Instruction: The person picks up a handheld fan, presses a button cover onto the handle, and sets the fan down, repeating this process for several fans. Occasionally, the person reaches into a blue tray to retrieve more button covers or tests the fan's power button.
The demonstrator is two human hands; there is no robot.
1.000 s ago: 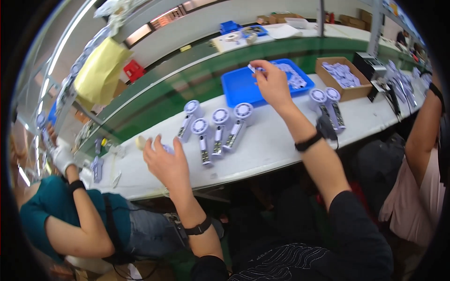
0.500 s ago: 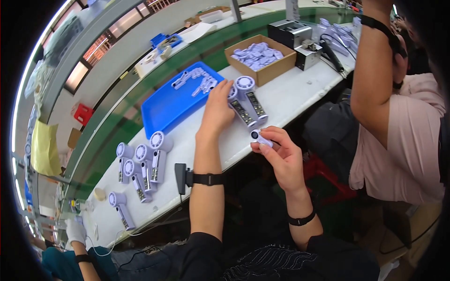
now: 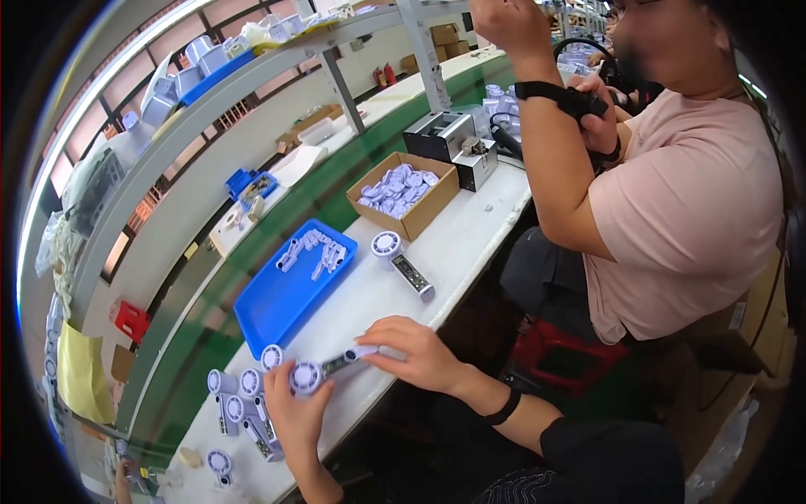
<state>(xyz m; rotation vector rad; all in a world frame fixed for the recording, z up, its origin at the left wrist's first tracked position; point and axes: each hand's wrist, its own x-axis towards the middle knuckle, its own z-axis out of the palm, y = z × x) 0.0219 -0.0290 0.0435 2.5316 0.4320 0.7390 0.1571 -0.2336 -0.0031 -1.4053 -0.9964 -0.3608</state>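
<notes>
My left hand (image 3: pixel 294 420) is closed round the round head of a lavender handheld fan (image 3: pixel 308 378). The fan's handle points right, with a green circuit board bare along it. My right hand (image 3: pixel 420 357) pinches a small lavender plastic piece (image 3: pixel 363 351) at the handle's far end, where the two look to be touching. Left of my left hand stand several similar fans (image 3: pixel 237 408) with open handles. Another open-handled fan (image 3: pixel 409 270) lies beyond my right hand. Small lavender parts (image 3: pixel 323 250) lie in the far end of a blue tray (image 3: pixel 273 315).
Behind the single fan is a cardboard box (image 3: pixel 424 210) of lavender covers. A metal-cased machine (image 3: pixel 474 151) stands beyond it on the white table (image 3: pixel 470 231). At the right a co-worker (image 3: pixel 672 202) in a pink shirt sits with arms raised. A red stool (image 3: pixel 558 361) is below.
Both hands have come nearer and left, away from the two fans by the tray. One of those is now in my left hand, and the small piece is at its handle. The view has shifted.
</notes>
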